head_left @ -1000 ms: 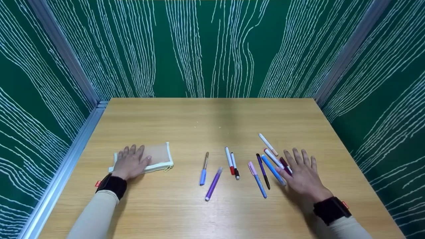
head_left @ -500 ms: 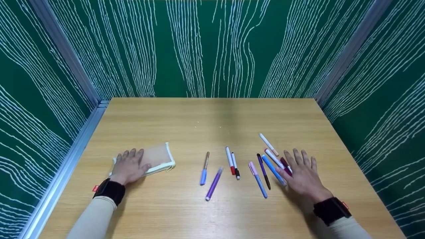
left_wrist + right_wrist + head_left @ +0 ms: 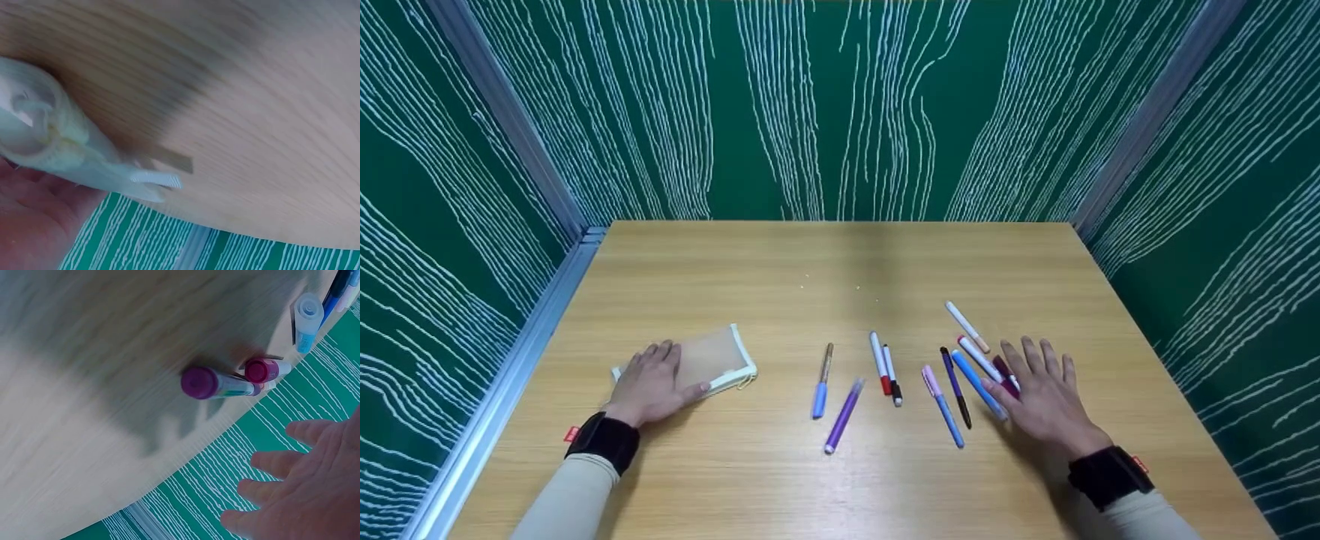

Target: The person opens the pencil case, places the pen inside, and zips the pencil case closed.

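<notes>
My left hand lies over a translucent pouch with pale mint edging, its fingers straight and the thumb along the near edge. Up close in the left wrist view, the pouch stands puffed between palm and table, its zipper tape sticking out. My right hand is spread flat beside a loose group of markers, thumb by the blue marker. A dark-red marker is partly hidden by that hand. Also in this group lie a white marker, a dark purple pen and a pink-and-blue pen.
Mid-table lie a brown-and-blue pen, a purple marker, a red-capped marker and a black-capped marker. Farther back is a white pen. Green walls with white lines enclose the wooden table.
My left hand has shifted slightly toward the body, and the pouch has turned a little under it. My right hand and the pens have stayed practically still.
</notes>
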`<control>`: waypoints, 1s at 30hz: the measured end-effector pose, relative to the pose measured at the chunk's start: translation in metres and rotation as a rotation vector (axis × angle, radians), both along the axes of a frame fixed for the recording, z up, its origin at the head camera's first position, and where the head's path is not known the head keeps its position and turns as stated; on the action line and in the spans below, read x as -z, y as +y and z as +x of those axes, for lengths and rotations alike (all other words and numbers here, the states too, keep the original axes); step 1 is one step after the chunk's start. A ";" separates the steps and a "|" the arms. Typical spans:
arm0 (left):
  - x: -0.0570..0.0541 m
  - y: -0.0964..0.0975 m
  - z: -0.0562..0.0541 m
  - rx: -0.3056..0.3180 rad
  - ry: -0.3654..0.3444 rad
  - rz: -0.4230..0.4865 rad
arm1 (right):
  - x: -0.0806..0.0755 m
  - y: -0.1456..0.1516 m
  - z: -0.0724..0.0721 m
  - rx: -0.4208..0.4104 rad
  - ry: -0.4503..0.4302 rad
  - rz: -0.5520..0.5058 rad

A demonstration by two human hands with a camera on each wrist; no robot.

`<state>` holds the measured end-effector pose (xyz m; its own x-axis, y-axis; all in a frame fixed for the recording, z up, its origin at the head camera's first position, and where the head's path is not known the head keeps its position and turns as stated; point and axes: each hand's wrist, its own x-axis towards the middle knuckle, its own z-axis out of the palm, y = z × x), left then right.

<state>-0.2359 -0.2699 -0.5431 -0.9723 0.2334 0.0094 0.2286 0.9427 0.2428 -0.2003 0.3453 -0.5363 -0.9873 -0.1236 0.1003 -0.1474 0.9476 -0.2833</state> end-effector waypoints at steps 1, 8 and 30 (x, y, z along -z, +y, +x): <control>-0.001 0.000 0.001 -0.002 -0.003 -0.003 | 0.000 0.000 0.000 0.002 -0.003 0.001; -0.006 0.001 0.009 -0.009 0.021 -0.027 | 0.000 -0.002 0.000 0.006 -0.010 0.011; -0.004 0.029 0.032 -0.109 0.039 -0.111 | 0.001 -0.003 0.001 -0.030 0.023 -0.013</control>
<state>-0.2039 -0.2404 -0.5390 -0.9913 0.1284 0.0274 0.1309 0.9830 0.1291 -0.1993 0.3424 -0.5378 -0.9806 -0.1518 0.1243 -0.1824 0.9389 -0.2918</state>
